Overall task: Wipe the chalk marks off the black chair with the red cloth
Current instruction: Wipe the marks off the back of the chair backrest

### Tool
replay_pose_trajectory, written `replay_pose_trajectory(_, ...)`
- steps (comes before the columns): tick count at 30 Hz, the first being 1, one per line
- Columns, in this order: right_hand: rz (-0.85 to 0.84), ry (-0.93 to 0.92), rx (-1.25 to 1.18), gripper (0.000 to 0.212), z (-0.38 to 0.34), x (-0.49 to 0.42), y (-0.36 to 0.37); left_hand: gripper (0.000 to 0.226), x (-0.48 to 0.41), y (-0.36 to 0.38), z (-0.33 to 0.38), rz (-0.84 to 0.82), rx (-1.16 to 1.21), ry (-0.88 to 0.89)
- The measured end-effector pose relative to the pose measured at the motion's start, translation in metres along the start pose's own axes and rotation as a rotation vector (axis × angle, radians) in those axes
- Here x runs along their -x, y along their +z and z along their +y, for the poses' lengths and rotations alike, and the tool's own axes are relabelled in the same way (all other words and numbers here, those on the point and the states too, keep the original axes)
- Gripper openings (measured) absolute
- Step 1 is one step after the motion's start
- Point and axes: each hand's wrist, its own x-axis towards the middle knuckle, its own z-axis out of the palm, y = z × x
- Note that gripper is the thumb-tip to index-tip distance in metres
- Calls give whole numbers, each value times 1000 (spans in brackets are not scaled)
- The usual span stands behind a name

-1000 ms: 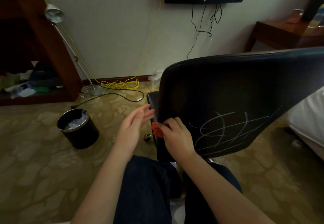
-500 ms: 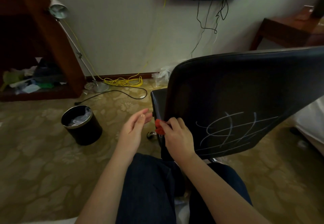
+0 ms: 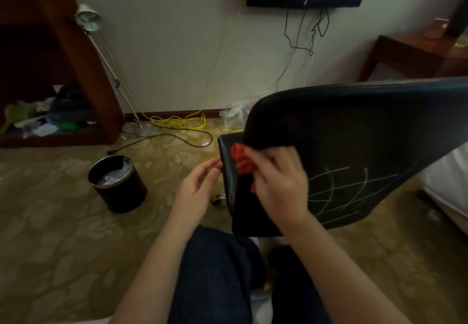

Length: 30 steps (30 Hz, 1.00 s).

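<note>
I see the red cloth (image 3: pixel 242 162) bunched at the left edge of the black chair (image 3: pixel 354 131), gripped in the right hand (image 3: pixel 281 184) with the fingers curled round it. Motion blur hides whether it touches the chair. The chalk marks (image 3: pixel 349 194) sit to the right of the cloth, low on the chair back, crisp and unsmeared, so I judge the wiping has not begun and all of it is left. The cloth is a wad with no clear long axis; one tail hangs down. The chair back faces me, its length running sideways. The left hand (image 3: pixel 197 187) is just left of the chair, fingers loosely curled, holding nothing.
</note>
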Motion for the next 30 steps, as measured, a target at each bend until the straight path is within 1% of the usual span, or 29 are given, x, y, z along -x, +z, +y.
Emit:
replay_pose_trajectory(2,165,-56,-45,14,3,-24,-20,28,-1,2,11,6,50,34)
replay_pose_trajectory(4,203,-84,-59,13,9,-27,-23,26,-1,5,21,12,93,68)
replay_pose_trajectory(5,171,-82,-54,14,13,-19,-18,26,-1,7,25,10,99,83)
replay_pose_trajectory(6,97,-77,-34,17,19,-5,-11,26,-1,10,27,3,102,96)
replay_pose_trajectory(9,-253,-84,66,29,40,46,10,27,6,15,28,-45,81,101)
replay_pose_trajectory(10,-328,-53,87,31,46,57,11,27,9,15,26,-55,63,94)
replay_pose_trajectory(11,-362,-2,88,33,51,66,9,27,11,15,22,-58,45,83)
replay_pose_trajectory(14,-354,123,56,35,57,74,-8,27,16,13,7,-45,14,35)
replay_pose_trajectory(16,-332,162,75,32,57,76,-17,32,21,17,-3,-63,10,-9)
replay_pose_trajectory(18,-290,220,62,37,54,77,-25,35,27,25,-10,-71,-13,-13)
replay_pose_trajectory(20,-229,225,26,42,51,73,-34,38,30,35,-11,-75,-19,-7)
replay_pose_trajectory(22,-154,201,-24,41,48,61,-41,48,31,42,-8,-64,-10,26)
replay_pose_trajectory(25,-6,181,-88,33,40,35,-48,64,27,49,7,-16,-9,150)
replay_pose_trajectory(26,50,160,-106,29,38,25,-49,63,24,49,17,-3,8,204)
replay_pose_trajectory(27,105,134,-118,25,36,14,-51,58,20,48,27,4,26,252)
replay_pose_trajectory(30,296,79,-111,15,34,-14,-55,37,6,49,58,31,91,322)
